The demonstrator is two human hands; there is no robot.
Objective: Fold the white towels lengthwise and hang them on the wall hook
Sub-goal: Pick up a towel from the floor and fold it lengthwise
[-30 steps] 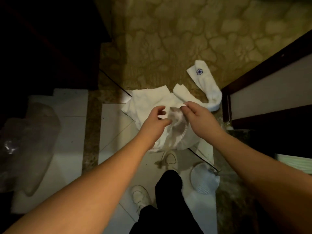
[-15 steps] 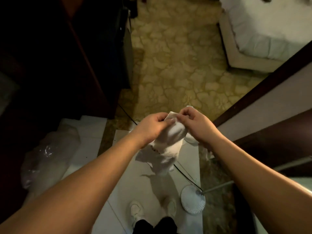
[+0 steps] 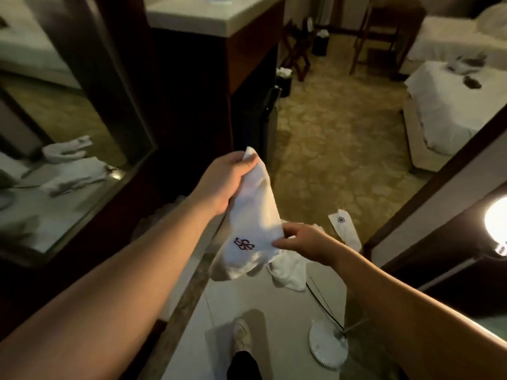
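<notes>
A white towel (image 3: 255, 215) with a dark embroidered logo hangs in the air in front of me. My left hand (image 3: 225, 182) grips its top corner, raised. Lower down, my right hand (image 3: 304, 242) pinches the towel's right edge near the logo. A second white towel (image 3: 289, 272) lies crumpled on the tiled floor under my right hand. Farther off, a third white towel (image 3: 347, 230) with the same logo lies flat where carpet meets doorway. No wall hook is in view.
A large mirror (image 3: 55, 138) leans at the left beside a dark cabinet (image 3: 208, 78). A lamp's round white base (image 3: 326, 346) and cable stand on the tiles by my shoe (image 3: 241, 333). A bed (image 3: 450, 111) is far right; a bright lamp (image 3: 496, 220) glares at the right edge.
I have straightened up, lifting the towel off the floor pile. My left hand rose with the top corner, and my right hand slid down to the lower edge, stretching the towel out.
</notes>
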